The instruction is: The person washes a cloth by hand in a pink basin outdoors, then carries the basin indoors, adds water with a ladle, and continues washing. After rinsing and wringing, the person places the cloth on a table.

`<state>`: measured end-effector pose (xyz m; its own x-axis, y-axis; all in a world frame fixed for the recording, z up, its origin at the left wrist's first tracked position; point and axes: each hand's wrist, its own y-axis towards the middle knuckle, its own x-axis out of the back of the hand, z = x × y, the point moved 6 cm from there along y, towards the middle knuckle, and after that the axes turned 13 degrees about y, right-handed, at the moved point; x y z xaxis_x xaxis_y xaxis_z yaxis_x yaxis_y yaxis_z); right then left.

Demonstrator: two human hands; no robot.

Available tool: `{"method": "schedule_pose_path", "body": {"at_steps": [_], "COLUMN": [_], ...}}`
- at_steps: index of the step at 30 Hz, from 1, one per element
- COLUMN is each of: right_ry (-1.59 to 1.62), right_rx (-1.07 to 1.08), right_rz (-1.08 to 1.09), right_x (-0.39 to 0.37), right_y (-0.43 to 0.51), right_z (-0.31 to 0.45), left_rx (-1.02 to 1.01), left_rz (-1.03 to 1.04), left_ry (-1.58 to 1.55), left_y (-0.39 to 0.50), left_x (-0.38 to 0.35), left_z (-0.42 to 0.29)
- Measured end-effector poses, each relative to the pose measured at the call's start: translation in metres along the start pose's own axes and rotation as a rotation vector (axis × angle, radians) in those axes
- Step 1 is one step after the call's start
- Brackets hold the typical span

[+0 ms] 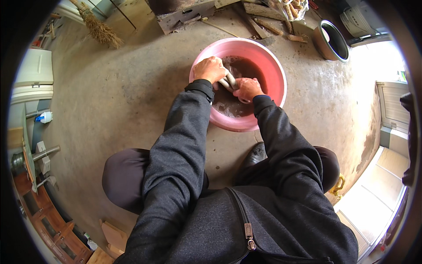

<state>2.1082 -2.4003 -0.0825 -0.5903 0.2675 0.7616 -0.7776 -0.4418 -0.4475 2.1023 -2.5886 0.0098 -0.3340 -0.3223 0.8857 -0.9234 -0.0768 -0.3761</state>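
A pink plastic basin stands on the concrete floor before me, holding murky brown water with some foam. Over its left part my left hand grips one end of a twisted, wet, light-grey cloth. My right hand is closed on the cloth's other end, low over the middle of the water. Between the two hands the cloth forms thick folded strands. Its exact kind cannot be told, and the fingers hide both ends.
A two-tone tub stands beyond the basin at the right, near a white bucket. Wood pieces and a plastic bag of corn cobs lie at the top. A straw broom is at upper left. My shoe is close to the basin.
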Motion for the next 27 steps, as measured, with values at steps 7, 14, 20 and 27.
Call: {"method": "schedule_pose_path", "body": {"at_steps": [7,14,20,27], "right_ry": [1.016,1.038,1.174,0.969], "right_rx": [0.029,0.127,0.16,0.091], "right_rz": [0.139,0.03,-0.004,0.048], "right_x": [0.068,0.125,0.132,0.117], "right_y": [-0.002,-0.028,-0.028,-0.023], "right_z": [-0.01,0.025,0.03,0.016], "left_rx": [-0.185,-0.449,-0.348,-0.253], "left_rz": [-0.08,0.162,-0.099,-0.304], "left_ry": [-0.177,-0.474,-0.376,-0.507], "left_y": [0.016,0.007,0.01,0.017], "left_x": [-0.001,-0.017,-0.009,-0.009], "left_z": [0.011,-0.017,-0.004,0.017]}}
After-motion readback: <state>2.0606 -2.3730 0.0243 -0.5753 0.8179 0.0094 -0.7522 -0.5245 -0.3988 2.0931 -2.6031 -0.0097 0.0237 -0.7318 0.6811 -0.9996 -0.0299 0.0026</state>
